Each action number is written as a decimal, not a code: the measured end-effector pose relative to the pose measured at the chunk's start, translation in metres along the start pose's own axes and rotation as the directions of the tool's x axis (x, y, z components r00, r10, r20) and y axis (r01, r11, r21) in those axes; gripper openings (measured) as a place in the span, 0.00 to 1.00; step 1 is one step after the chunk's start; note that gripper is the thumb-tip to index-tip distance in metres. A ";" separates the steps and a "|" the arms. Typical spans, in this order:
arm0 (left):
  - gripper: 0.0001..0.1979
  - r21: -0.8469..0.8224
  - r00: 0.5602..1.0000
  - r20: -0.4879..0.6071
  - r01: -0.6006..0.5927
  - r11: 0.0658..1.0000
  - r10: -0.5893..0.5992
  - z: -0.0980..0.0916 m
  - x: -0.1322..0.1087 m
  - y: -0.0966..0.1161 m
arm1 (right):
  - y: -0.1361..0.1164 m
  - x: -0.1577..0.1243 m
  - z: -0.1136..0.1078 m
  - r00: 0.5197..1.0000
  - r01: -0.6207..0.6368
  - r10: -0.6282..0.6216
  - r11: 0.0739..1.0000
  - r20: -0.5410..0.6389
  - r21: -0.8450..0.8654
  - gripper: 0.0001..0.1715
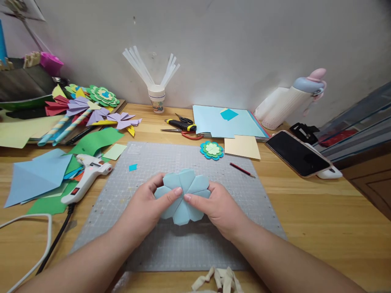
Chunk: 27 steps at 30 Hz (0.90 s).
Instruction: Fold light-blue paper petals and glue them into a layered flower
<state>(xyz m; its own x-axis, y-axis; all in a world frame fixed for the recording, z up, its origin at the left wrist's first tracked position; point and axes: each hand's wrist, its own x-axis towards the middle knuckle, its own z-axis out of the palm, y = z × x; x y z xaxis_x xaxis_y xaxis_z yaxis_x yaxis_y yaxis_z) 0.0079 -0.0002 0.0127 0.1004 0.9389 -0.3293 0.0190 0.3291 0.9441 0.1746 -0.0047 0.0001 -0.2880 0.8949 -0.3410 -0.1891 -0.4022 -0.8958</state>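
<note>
Just beyond the near edge of the gray cutting mat (183, 259), right of its middle, lies a crumpled cream strip (226, 278). Over the central part of the mat, a light-blue paper flower (181, 217) is held between two bare hands, its petals spread outward from creases that meet at the center. The left hand (148, 201) pinches the flower from the mat's left side, thumb pressed on its face near the center, while the right hand (224, 209) pinches it from the opposite side, its thumb tip just beside the other; most of the fingers are hidden behind the paper. Left of the mat, a white glue gun (81, 183) lies beside blue paper sheets (38, 177). On the mat's far half are a small blue scrap (132, 167) toward the left, a red-and-black pencil (241, 169) toward the right, and a layered blue-and-green flower (211, 150) by the far edge. Right of the mat lies a dark-screened phone (297, 154). Past the mat's far edge come red-handled scissors (192, 136), pale-blue sheets (209, 120) and, farthest, a paper cup (157, 99) holding white sticks (139, 63).
</note>
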 end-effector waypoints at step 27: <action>0.14 -0.049 0.975 0.109 0.201 0.978 -0.195 -0.002 0.000 -0.002 | -0.007 -0.002 -0.003 0.951 0.264 -0.283 0.954 -0.129 -0.142 0.13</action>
<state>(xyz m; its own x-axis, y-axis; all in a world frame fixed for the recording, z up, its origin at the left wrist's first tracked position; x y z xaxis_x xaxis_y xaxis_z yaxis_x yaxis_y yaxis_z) 0.0058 -0.0003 0.0104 0.2024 0.8403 -0.5030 -0.0099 0.5154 0.8569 0.1789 -0.0027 0.0064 -0.0991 0.9892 -0.1077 -0.1229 -0.1196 -0.9852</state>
